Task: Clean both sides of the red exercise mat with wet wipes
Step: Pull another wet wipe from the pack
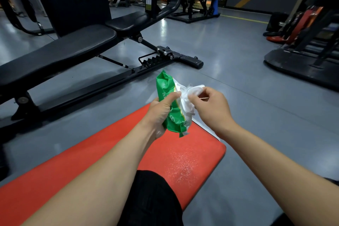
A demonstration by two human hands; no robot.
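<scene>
The red exercise mat [77,154] lies flat on the grey floor, running from the lower left to the middle, with a speckled wet-looking patch near its right end. Above the mat's far end, my left hand [161,110] grips a green pack of wet wipes [167,97], held upright. The pack's clear plastic lid [195,90] stands flipped up. My right hand [211,108] pinches a white wet wipe [187,104] at the pack's opening. A dark trouser knee covers part of the mat at the bottom centre.
A black adjustable weight bench [60,55] stands on the floor to the left, its base rail ending near the mat's far end. More black and orange gym machines [302,42] stand at the right and the back. Grey floor [247,115] stretches to the right of the mat.
</scene>
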